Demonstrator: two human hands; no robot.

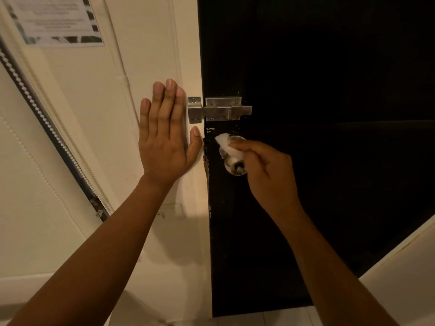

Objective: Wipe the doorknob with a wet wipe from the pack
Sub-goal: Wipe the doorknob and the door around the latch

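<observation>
Right hand (266, 170) pinches the wet wipe (226, 143) against the doorknob (233, 158) at the door's (329, 184) left edge; left hand (164, 140) rests flat on the frame (188, 55) – advise wrapping fully round the knob – underside appears untouched

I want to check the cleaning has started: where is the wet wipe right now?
In the head view, the wet wipe is pinched in the right hand and lies on the doorknob of the dark door, just below the metal slide bolt.
</observation>
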